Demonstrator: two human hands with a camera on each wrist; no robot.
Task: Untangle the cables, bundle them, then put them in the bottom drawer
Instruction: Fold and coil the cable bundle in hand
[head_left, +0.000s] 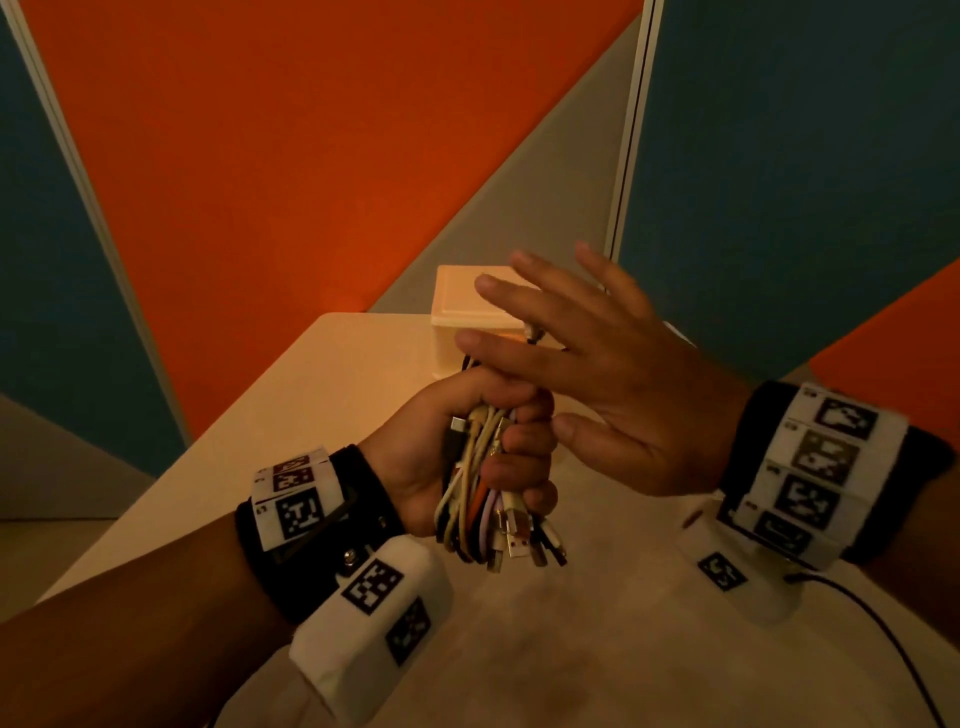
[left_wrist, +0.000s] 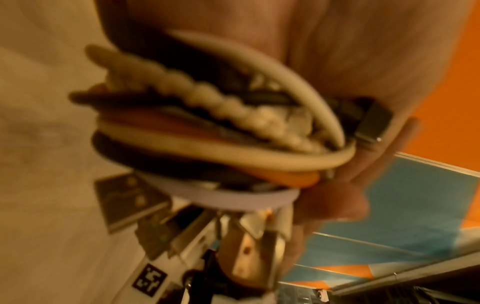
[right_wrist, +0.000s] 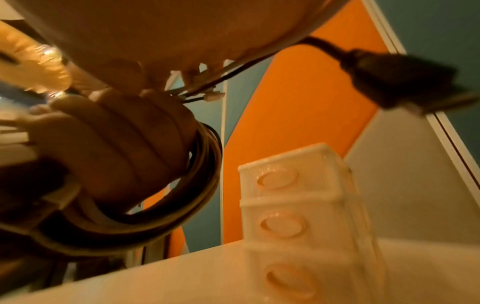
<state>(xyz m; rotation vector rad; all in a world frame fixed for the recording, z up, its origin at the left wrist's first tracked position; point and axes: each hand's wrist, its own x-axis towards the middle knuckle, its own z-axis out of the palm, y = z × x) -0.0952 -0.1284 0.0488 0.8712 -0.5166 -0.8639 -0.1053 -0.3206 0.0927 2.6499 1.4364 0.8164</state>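
cable bundle in the left fist, right hand spread over it

the head view gives the whole layout: the left hand (head_left: 467, 447) is closed in a fist around the cable bundle (head_left: 488, 499), held up above the table (head_left: 322, 395), with usb plugs poking out below the fist. the right hand (head_left: 597, 374) is right beside it, fingers straight and fanned out, thumb touching the left hand's knuckles. a thin cable end shows near its palm, but i can't tell from here if it's actually held. the drawer unit (head_left: 467, 312) sits at the far end of the table, mostly behind the right hand.

the left wrist view shows what the head view can't: the colours up close. cream, orange, lilac and black strands of the cable bundle (left_wrist: 221, 144) pressed under the left hand's fingers (left_wrist: 337, 201), plus a beaded white cable. it's pretty blurry though, and the plugs at the bottom are hard to sort out.

the right wrist view is the only one showing the drawer unit (right_wrist: 298, 216) front on, three stacked drawers with round recessed pulls, all looking closed. it also catches the loops hanging under the left fist and a dark plug (right_wrist: 394, 80) dangling close to the lens, blurred. the right hand's fingers are cut off here.
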